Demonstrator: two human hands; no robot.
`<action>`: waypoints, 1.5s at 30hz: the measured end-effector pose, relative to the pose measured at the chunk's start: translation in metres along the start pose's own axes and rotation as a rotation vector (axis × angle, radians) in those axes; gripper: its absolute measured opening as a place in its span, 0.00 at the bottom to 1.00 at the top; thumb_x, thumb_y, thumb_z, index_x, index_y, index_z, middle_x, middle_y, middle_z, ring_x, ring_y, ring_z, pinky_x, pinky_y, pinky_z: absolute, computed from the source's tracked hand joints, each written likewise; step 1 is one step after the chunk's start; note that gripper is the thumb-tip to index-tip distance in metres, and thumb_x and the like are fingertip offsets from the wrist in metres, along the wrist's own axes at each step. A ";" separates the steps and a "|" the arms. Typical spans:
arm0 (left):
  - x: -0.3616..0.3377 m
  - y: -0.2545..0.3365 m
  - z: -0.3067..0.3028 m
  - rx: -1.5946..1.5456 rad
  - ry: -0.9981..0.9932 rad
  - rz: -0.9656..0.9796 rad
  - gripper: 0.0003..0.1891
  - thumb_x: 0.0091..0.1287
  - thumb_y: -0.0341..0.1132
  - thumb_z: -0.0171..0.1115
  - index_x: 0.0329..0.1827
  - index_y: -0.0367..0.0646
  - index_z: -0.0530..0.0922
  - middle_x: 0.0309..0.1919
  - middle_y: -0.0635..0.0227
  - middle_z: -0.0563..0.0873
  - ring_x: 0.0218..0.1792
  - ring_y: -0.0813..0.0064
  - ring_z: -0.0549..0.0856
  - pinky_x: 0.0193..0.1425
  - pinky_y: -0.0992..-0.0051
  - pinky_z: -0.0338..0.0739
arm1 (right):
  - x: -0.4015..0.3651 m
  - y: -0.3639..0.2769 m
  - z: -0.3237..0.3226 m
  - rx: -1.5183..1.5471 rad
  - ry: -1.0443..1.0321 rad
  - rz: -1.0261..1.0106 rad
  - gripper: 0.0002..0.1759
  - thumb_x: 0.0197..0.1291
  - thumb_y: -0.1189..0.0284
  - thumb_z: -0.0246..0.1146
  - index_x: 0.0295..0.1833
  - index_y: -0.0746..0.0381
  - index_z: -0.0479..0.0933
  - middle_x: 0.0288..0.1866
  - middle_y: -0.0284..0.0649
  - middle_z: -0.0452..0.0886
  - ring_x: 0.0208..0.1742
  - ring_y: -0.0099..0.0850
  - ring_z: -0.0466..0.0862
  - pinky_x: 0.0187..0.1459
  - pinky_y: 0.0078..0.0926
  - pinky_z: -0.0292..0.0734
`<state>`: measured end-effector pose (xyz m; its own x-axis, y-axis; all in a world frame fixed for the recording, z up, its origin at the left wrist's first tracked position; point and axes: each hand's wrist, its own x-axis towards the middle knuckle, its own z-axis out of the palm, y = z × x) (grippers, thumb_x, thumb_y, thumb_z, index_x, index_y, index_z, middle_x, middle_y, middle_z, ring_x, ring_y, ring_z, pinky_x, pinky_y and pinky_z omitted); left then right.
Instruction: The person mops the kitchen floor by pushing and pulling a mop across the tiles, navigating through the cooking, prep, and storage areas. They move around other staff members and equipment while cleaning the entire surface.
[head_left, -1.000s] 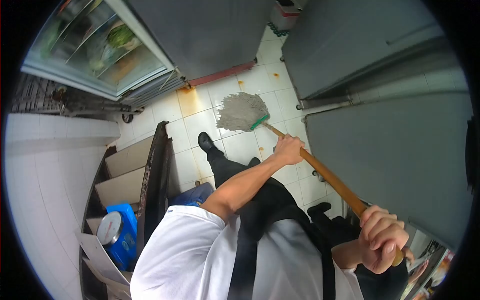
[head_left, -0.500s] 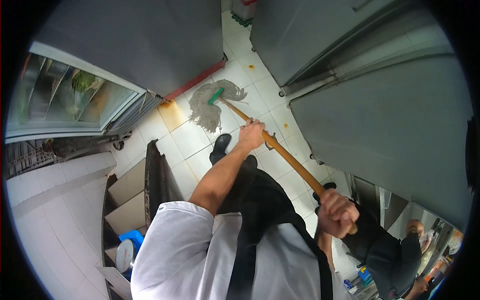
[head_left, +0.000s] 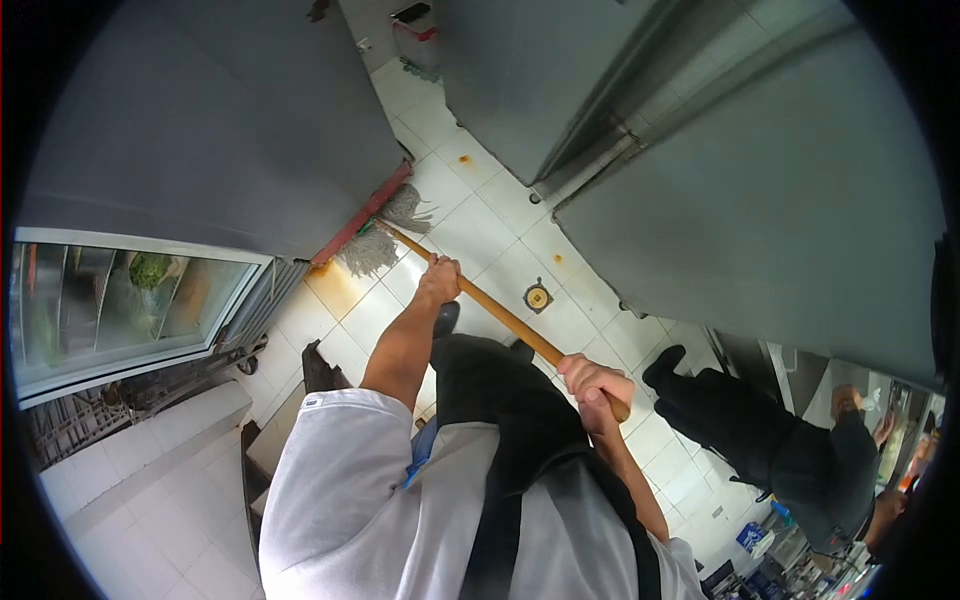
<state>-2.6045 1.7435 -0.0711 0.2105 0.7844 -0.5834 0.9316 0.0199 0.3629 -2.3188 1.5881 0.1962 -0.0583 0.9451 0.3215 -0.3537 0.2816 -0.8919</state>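
A string mop lies across the middle of the view, its wooden handle (head_left: 510,322) slanting from the far left down to the right. My left hand (head_left: 440,278) is wrapped round the handle's lower part, nearer the mop head. Close to the handle's top end, my right hand (head_left: 597,382) grips it. The grey mop strands (head_left: 368,254) rest on the tiles against the red base edge (head_left: 375,212) of a dark grey unit. Part of the mop head is hidden under that edge, and only a little of its green clamp shows.
A glass-fronted fridge (head_left: 130,310) stands at left. Large grey cabinets (head_left: 740,230) line the right. A round floor drain (head_left: 538,296) sits in the white tiles. A co-worker in dark clothes (head_left: 780,440) stands at lower right, beside a cluttered counter. A red-rimmed container (head_left: 415,45) is at the far end.
The mop head has moved left and partly beneath the red edge. Both hands moved left with the handle. My view has shifted, and the floor drain is now uncovered.
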 end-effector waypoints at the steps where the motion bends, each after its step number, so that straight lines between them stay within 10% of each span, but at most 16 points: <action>1: -0.006 0.012 -0.003 0.061 -0.003 -0.014 0.16 0.65 0.32 0.68 0.56 0.50 0.84 0.67 0.57 0.80 0.80 0.45 0.63 0.81 0.56 0.68 | -0.001 -0.008 -0.002 -0.020 -0.023 0.009 0.16 0.64 0.72 0.60 0.23 0.66 0.71 0.21 0.39 0.73 0.25 0.33 0.72 0.44 0.45 0.75; 11: -0.069 0.153 0.058 -0.167 0.119 0.280 0.16 0.52 0.32 0.75 0.45 0.49 0.88 0.53 0.55 0.85 0.67 0.48 0.77 0.73 0.57 0.75 | -0.013 -0.179 -0.032 -0.226 -0.135 0.042 0.17 0.58 0.72 0.65 0.20 0.67 0.70 0.19 0.40 0.74 0.22 0.37 0.74 0.37 0.43 0.77; 21: -0.092 0.344 0.095 -0.164 -0.208 0.620 0.20 0.57 0.35 0.69 0.54 0.50 0.88 0.59 0.49 0.83 0.62 0.47 0.82 0.68 0.55 0.78 | -0.050 -0.290 -0.079 -0.417 -0.196 -0.114 0.25 0.64 0.61 0.65 0.18 0.67 0.75 0.13 0.41 0.71 0.14 0.38 0.76 0.26 0.38 0.80; 25: -0.102 0.372 0.082 -0.155 -0.270 0.596 0.25 0.58 0.35 0.68 0.62 0.50 0.86 0.61 0.47 0.81 0.65 0.48 0.81 0.69 0.56 0.76 | -0.088 -0.283 -0.112 -0.457 0.162 -0.281 0.22 0.75 0.56 0.56 0.37 0.64 0.78 0.13 0.36 0.65 0.12 0.32 0.69 0.22 0.34 0.75; 30: -0.087 0.362 0.062 -0.040 -0.265 0.557 0.25 0.59 0.35 0.67 0.63 0.53 0.86 0.61 0.49 0.82 0.64 0.51 0.83 0.69 0.57 0.76 | -0.082 -0.254 -0.119 -0.331 0.235 -0.317 0.27 0.80 0.56 0.48 0.26 0.60 0.68 0.12 0.36 0.63 0.13 0.30 0.66 0.22 0.30 0.72; 38: -0.003 0.282 0.019 0.030 0.041 0.424 0.24 0.60 0.37 0.70 0.62 0.52 0.83 0.62 0.57 0.79 0.70 0.55 0.77 0.70 0.50 0.76 | -0.016 -0.152 -0.113 -0.213 0.298 -0.355 0.24 0.70 0.62 0.63 0.22 0.58 0.64 0.13 0.33 0.65 0.14 0.29 0.67 0.25 0.33 0.72; 45: 0.050 0.183 -0.035 -0.400 0.453 -0.127 0.30 0.63 0.40 0.70 0.69 0.44 0.72 0.64 0.54 0.78 0.68 0.53 0.78 0.68 0.50 0.77 | 0.092 -0.040 -0.065 -0.087 0.144 -0.427 0.22 0.69 0.66 0.65 0.24 0.61 0.66 0.17 0.34 0.68 0.17 0.28 0.68 0.26 0.35 0.71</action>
<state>-2.4337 1.8076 -0.0084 -0.1233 0.9443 -0.3051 0.7393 0.2925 0.6066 -2.2493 1.6741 0.2407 0.2084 0.7532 0.6239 -0.2376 0.6577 -0.7148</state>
